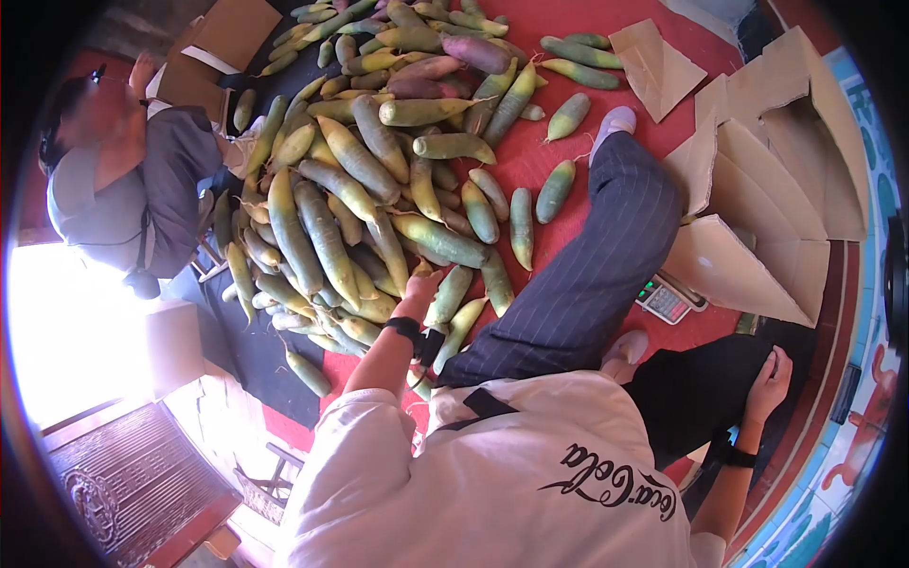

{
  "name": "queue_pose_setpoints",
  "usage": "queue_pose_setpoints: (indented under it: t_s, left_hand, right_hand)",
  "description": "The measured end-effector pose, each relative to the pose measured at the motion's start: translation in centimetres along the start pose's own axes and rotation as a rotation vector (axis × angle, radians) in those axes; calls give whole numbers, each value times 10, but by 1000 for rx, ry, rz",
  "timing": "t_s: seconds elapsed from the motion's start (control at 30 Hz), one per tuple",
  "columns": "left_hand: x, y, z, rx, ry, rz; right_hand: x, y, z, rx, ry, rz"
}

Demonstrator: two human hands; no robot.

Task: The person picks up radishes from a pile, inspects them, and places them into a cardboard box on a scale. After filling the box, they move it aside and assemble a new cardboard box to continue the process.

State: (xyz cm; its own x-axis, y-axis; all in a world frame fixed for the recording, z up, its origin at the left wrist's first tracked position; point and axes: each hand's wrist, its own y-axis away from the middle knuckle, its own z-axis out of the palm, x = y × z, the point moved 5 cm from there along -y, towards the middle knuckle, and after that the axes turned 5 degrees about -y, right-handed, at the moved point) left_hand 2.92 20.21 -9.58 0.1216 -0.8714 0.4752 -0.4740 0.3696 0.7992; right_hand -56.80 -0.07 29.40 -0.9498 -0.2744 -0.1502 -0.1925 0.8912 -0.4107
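Note:
A large heap of green and yellowish radishes lies on the red floor covering, with several purple-red ones near its far side. My left hand reaches to the heap's near edge, by a green radish; its fingers are small and partly hidden, so their grip cannot be made out. On the right, my right hand rests near my dark-clad knee, its fingers loosely spread with nothing visible in them.
A person sits left of the heap beside a cardboard box. Open cardboard boxes stand on the right, near a scale with a green display. A carved wooden chair is at lower left.

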Motion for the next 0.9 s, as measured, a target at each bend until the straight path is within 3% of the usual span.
queue_pose_setpoints:
  t_s: [0.13,0.2,0.27,0.33,0.47,0.5,0.53,0.6,0.63,0.67,0.73,0.9]
  left_hand:
    - [31,-33,23,64,-32,6]
    - [53,-17,33,-70,148,-218]
    - [55,-26,43,-18,245,-260]
    - [53,-33,42,203,282,-270]
    - [63,-24,43,326,260,-483]
    - [64,-32,44,186,66,-439]
    - [49,-52,43,192,65,-435]
    - [23,-92,52,30,151,-235]
    - [79,-9,38,18,466,-355]
    - [60,-35,37,-59,289,-57]
    - [64,-10,33,-276,638,-229]
    - [77,57,0,-460,678,-196]
  right_hand:
    - [-6,-3,0,-39,18,36]
    - [-3,-2,2,-39,17,20]
    - [-3,-4,2,-37,15,3]
    - [-8,-6,1,-49,29,25]
    - [-10,-8,2,-67,23,47]
    - [-9,-8,3,-77,35,42]
    - [-8,-9,5,-82,43,36]
    - [-10,-12,5,-82,37,34]
    - [-12,-13,6,-84,33,30]
    - [-12,-14,7,-76,17,30]
    - [-13,-15,9,-66,8,6]
    - [-12,-17,14,-30,-47,1]
